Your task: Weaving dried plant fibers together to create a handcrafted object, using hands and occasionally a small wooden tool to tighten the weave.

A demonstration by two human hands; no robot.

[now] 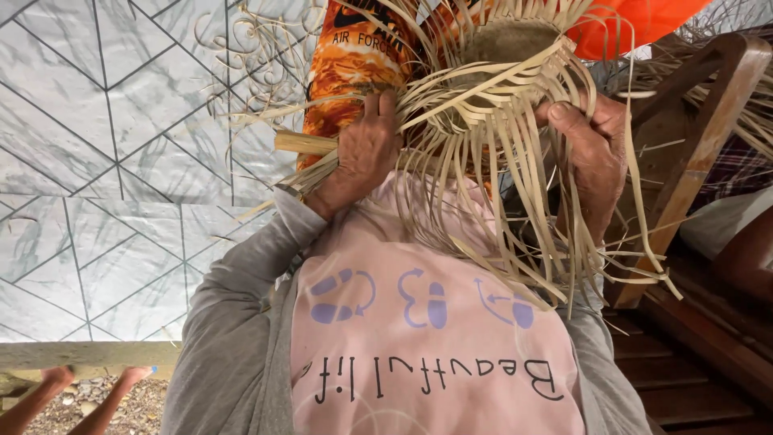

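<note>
Gripping a half-woven straw piece (491, 89) above a pink shirt (427, 338), the left hand (362, 153) clamps a strand bundle, fingers pressed together; the right hand (592, 149) pinches the rim. Keeping strands taut and even would likely help; a wooden chair (708, 137) stands beyond

Two hands were in view, a left hand (362, 157) and a right hand (592, 153). One half-woven straw piece (491, 89) sat between them, its loose strips too many to count. One orange printed cloth (350, 60) lay behind it. One wooden chair (708, 137) stood at the right.
</note>
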